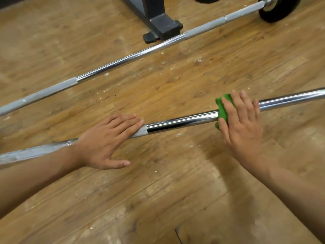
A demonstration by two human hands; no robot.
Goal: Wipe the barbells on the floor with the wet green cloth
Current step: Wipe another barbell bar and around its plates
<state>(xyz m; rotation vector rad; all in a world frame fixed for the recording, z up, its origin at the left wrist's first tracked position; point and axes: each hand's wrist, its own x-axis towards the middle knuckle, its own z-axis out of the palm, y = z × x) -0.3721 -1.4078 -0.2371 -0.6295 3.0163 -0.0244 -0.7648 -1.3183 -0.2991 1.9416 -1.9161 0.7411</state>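
Small bright green cloth (222, 110) mostly covered by the right hand (241, 124); only its left edge and a bit under the thumb show. Near chrome steel barbell bar (182, 120) runs out of both side edges, ends unseen; a stretch lies under the flat left hand (105, 143). Far grey-knurled steel barbell (130, 58) cut at left edge. Black round weight plate (279, 9) cropped at top. Dark grey metal stand foot (163, 27) cropped above. Dark object (178, 234) at bottom edge, possibly a floor mark, too blurred to tell.
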